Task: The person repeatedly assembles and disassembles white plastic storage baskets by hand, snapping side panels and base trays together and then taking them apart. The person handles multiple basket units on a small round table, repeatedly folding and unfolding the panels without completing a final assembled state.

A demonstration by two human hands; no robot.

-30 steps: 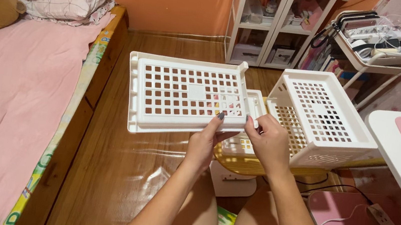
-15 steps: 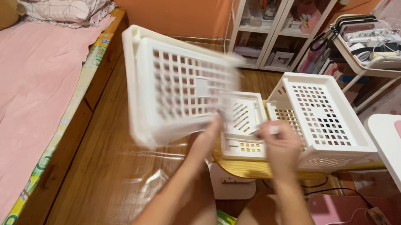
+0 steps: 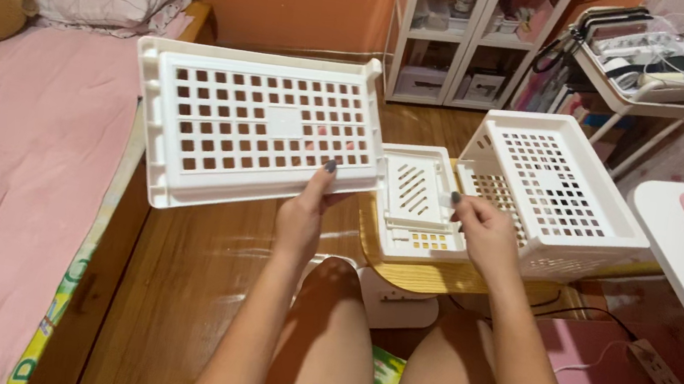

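Large white perforated basket (image 3: 259,127) held up at a tilt over the wooden floor (image 3: 185,286), between the bed (image 3: 8,180) and the small round wooden stool (image 3: 427,272), pinched only at its lower right rim by the left hand (image 3: 305,214): thumb on the near face, fingers behind the lattice. Clenched grip, but at one corner of a wide, light piece; likely to swing or twist about that single hold, and could slip to the floor or knock against the bed's edge if the wrist relaxes. Right hand (image 3: 483,232) resting on the small white slotted panel (image 3: 418,201), fingertips curled over its right edge; whether clamped or merely pressing cannot be told. Panel lying flat across the stool top, its near edge hanging past the rim, so a push or a lift from one side could tip it off toward the lap. Second white perforated basket (image 3: 557,191) standing tilted at the stool's right edge, touching the panel and overhanging well beyond the seat; a nudge from the right hand or from the swinging large basket could send it sliding toward the power strip (image 3: 664,375) and cable on the floor. Thin plastic lattice throughout: snagging a fingertip in a hole, or cracking a bar under a hard squeeze, also possible.
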